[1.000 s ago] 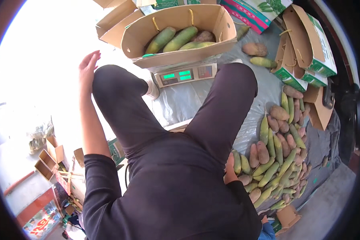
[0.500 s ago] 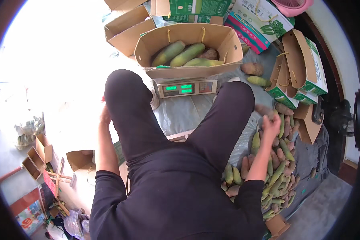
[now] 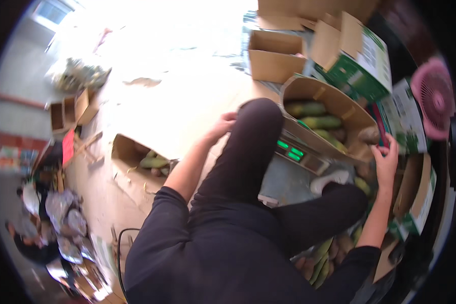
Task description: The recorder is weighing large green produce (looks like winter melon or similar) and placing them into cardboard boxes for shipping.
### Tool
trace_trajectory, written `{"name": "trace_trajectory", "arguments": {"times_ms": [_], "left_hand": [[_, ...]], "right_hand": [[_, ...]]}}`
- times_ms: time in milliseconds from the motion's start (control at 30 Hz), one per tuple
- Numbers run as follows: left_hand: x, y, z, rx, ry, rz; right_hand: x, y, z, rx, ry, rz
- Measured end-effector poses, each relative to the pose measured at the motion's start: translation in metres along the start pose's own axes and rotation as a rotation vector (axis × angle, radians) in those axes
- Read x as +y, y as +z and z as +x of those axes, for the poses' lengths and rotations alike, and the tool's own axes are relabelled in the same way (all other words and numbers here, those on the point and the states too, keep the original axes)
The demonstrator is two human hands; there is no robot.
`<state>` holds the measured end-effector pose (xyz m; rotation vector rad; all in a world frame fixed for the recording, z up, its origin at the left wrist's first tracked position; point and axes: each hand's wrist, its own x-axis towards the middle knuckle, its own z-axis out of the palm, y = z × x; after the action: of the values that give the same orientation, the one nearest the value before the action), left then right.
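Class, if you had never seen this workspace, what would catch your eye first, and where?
Probably the open cardboard box of long green vegetables, right of centre, with a scale's green display glowing below it. The right hand is at the box's right end. Near the right edge, a round pink object stands out.

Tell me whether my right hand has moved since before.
Yes: your right hand has moved forward from the vegetable pile to the right end of the open box on the scale.
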<state>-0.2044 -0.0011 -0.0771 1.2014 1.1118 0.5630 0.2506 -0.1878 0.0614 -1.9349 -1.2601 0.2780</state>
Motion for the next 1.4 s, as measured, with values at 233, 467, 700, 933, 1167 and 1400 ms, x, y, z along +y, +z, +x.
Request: {"name": "trace_trajectory", "arguments": {"times_ms": [233,467,700,933,1167,1400], "left_hand": [[-0.007,0.006,-0.003,0.141,0.063,-0.043],[-0.018,0.005,0.009,0.019,0.089,0.021],[-0.009,-0.003,-0.021,-0.122,0.018,-0.164],[-0.041,-0.030,-0.071,0.282,0.135,0.696],[-0.071,-0.096,-0.168,0.732,0.120,0.985],[-0.083,-0.102,-0.203,0.818,0.000,1.101]], "right_hand": [[0.033,0.029,0.042,-0.143,0.075,-0.100],[0.125,0.042,0.047,-0.038,0.218,-0.016],[0.120,0.044,0.036,-0.151,0.456,0.176],[0.132,0.032,0.027,-0.167,0.525,0.159],[0.125,0.044,0.026,-0.232,0.509,-0.041],[0.123,0.034,0.013,-0.270,0.690,-0.059]]}}
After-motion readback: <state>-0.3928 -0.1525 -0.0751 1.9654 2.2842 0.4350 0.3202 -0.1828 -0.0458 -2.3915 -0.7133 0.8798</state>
